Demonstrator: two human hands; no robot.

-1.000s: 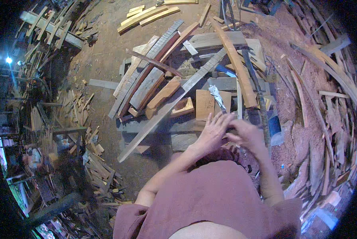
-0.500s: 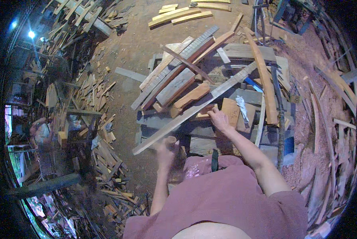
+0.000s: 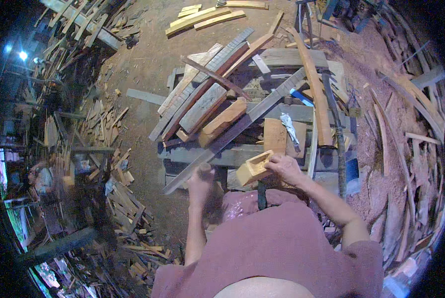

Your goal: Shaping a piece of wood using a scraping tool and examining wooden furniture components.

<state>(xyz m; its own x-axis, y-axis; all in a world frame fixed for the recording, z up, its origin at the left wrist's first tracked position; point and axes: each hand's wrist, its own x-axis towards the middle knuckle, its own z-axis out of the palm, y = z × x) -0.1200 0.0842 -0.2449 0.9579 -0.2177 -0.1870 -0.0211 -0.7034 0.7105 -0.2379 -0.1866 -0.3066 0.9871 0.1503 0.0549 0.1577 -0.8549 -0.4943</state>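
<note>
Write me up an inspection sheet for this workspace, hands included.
Surface: rough plank bench, largely covered with wood.
Job's things: hollowed wooden block, held at the bench's near side.
Clutter: long grey board lying aslant; crumpled silvery wrap; blue object, unidentified.
Hands: right hand grips the block; left hand blurred, apparently with a brown piece, grip unclear.
Cables: nothing seen for certain.
Surroundings: scrap wood heaped at left; yellow boards on the floor beyond; lit lamp far left.
</note>
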